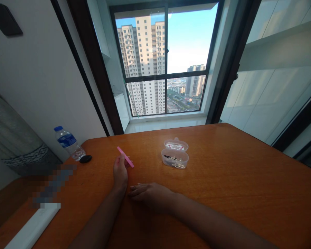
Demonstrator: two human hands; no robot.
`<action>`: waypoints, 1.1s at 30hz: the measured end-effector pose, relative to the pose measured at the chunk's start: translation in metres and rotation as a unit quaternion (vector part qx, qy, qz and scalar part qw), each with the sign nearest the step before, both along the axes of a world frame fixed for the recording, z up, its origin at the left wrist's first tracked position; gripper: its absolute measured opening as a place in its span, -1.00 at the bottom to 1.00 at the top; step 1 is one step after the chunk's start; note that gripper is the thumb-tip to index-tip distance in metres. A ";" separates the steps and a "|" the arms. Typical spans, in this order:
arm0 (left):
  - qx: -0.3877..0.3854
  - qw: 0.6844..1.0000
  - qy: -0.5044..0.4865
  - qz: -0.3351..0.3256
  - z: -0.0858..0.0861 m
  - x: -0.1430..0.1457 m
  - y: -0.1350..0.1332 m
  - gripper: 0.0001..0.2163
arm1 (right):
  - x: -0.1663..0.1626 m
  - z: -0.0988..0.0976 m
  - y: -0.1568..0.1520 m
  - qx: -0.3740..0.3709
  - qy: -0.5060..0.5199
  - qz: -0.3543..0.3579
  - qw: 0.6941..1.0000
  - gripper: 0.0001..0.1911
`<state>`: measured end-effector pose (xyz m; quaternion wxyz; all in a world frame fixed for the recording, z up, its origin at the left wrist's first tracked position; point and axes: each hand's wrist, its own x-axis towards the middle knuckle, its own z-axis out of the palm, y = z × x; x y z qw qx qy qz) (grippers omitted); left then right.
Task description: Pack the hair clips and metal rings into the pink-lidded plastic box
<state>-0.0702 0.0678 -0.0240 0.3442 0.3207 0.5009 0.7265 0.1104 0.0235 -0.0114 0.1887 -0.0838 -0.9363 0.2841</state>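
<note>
My left hand (120, 173) is closed on a thin, flat pink thing (125, 157), tilted and seen nearly edge-on, so its kind does not show. My right hand (153, 194) rests palm down close to the tabletop, fingers stretched out toward my left wrist, holding nothing that I can see. Beyond both hands, a small clear plastic box (175, 162) stands on the wooden table (223, 173) with its lid (176, 145) flipped back. Small metal pieces (175, 159), dark and silvery, lie inside; they look like clips, but are too small to tell.
At the table's left edge a water bottle (70, 142) with a blue cap stands behind a black round object (85, 159). A long white object (33, 226) lies at the lower left, beside a blurred-out patch. The window (166, 74) is past the far edge.
</note>
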 end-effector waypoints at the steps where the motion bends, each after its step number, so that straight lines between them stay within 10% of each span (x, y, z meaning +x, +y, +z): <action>1: 0.000 1.000 0.000 -0.006 0.002 0.001 0.000 -0.55 | 0.001 0.001 -0.001 0.011 -0.006 -0.003 1.000 -0.48; 12: -0.009 0.997 0.079 -0.018 -0.001 0.004 -0.003 -0.43 | 0.050 0.023 -0.016 0.133 -0.003 -0.027 0.991 -0.39; 18: -0.011 0.983 0.184 0.008 -0.002 0.005 -0.002 -0.49 | 0.111 0.022 0.003 0.215 0.088 -0.281 0.931 -0.42; 24: -0.165 0.905 0.386 0.067 -0.004 0.002 -0.006 -0.56 | 0.147 0.010 0.041 0.004 0.198 -0.589 0.783 -0.41; 33: -0.228 0.814 0.531 0.067 0.005 0.009 -0.015 -0.45 | 0.151 -0.004 0.059 -0.138 0.151 -0.501 0.841 -0.23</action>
